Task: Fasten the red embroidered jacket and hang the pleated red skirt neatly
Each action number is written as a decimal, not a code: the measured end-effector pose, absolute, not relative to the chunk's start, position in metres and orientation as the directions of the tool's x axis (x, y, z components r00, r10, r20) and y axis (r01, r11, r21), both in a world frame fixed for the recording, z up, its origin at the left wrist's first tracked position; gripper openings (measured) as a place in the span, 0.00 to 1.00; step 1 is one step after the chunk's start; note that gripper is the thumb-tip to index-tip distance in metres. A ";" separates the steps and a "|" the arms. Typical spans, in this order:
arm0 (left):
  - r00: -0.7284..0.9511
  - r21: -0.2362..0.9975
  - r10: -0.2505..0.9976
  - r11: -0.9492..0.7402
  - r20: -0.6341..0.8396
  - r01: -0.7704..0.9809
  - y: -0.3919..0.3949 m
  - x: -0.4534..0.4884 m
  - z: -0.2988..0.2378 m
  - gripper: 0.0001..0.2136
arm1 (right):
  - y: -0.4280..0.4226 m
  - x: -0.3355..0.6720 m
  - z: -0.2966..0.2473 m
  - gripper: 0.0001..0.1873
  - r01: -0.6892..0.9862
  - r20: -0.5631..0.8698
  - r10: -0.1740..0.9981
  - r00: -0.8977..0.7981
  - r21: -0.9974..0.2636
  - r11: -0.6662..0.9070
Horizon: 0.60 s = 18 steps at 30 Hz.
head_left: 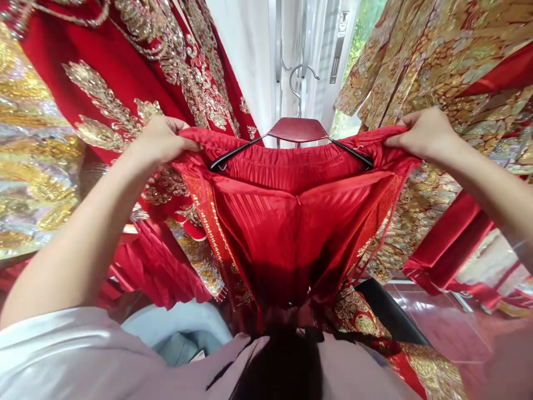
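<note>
Garment point(260, 222): red, gold trim along its sides; it hangs at centre, waist opening uppermost, between the hands.
Left hand: thumb and fingers pinched on the waist's left end point(166, 139).
Right hand: likewise clamped on the right end point(427, 136), well apart from the other.
Hanger point(298, 129): red centre, black arms lying inside the opening; I cannot tell whether its hook rests on anything.
Reason for grip: I judge the wide hold draws the waist out and keeps the opening spread around the hanger.
Gown point(94, 61): red with gold embroidery, at left; upright, presumably for display.
Coat point(400, 72): gold-patterned, at right.
Tub point(195, 316): pale, low at left, grey cloth point(179, 347) inside.
Floor point(441, 325): reddish tiles, lower right.
Room: I see a white door point(341, 44) beyond, greenery point(372, 25) outside.
</note>
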<state>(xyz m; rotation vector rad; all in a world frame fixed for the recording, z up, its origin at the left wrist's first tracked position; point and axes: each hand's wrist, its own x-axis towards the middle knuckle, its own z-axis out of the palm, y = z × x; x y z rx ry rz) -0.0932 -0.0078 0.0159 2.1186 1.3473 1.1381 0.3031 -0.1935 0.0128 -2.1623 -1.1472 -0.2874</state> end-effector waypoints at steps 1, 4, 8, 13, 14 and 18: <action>0.240 0.633 0.851 -0.511 0.467 0.582 0.001 -0.096 0.015 0.08 | -0.190 0.305 0.015 0.18 0.815 0.490 0.655 0.575 -0.415 -0.405; 0.326 0.500 0.802 -0.576 0.501 0.647 0.016 -0.100 0.010 0.11 | -0.185 0.313 0.014 0.17 0.840 0.503 0.675 0.540 -0.370 -0.396; 0.310 0.299 0.844 -0.462 0.438 0.835 0.008 -0.093 0.005 0.13 | -0.184 0.324 0.007 0.13 0.831 0.483 0.681 0.551 -0.395 -0.392; 0.329 0.181 0.915 -0.373 0.234 0.910 -0.002 -0.080 -0.001 0.06 | -0.183 0.343 -0.006 0.12 0.796 0.439 0.685 0.582 -0.482 -0.367; 0.340 0.186 0.921 -0.373 0.188 0.909 -0.001 -0.078 -0.006 0.05 | -0.183 0.347 -0.010 0.12 0.783 0.429 0.685 0.589 -0.511 -0.354; 0.407 0.264 0.913 -0.399 0.026 0.878 0.001 -0.077 -0.043 0.05 | -0.183 0.355 -0.033 0.12 0.719 0.342 0.737 0.583 -0.640 -0.272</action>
